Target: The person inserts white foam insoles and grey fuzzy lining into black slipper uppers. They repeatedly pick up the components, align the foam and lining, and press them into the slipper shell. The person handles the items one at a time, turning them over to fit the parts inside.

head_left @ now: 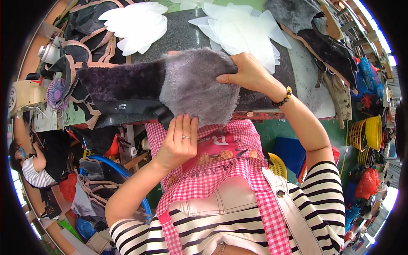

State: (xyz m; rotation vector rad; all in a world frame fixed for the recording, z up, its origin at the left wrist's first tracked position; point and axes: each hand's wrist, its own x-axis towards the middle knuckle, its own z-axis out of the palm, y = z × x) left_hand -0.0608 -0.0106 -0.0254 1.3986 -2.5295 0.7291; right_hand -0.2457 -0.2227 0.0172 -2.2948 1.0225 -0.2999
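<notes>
A long plush-lined piece (199, 85), perhaps a boot upper, spans the near edge of the worktable. Its right part is light grey pile, and its left part is dark purple pile (125, 80). A smooth black strip (127, 107) with small print runs along the lower left edge. My right hand (253, 74) clasps the rounded right end, thumb on the pile and fingers behind. My left hand (180, 138) is closed on the lower edge, beside a black folded tab (163, 115). The left fingertips are partly hidden by the piece.
Fanned white translucent sheets (136, 23) and a second such pile (242, 32) lie on the worktable (180, 32). Dark pieces (327, 55) are stacked at right, others at left near a small purple fan (56, 92). A blue-rimmed basket (142, 204) holds plush pieces. A co-worker (34, 165) sits at far left.
</notes>
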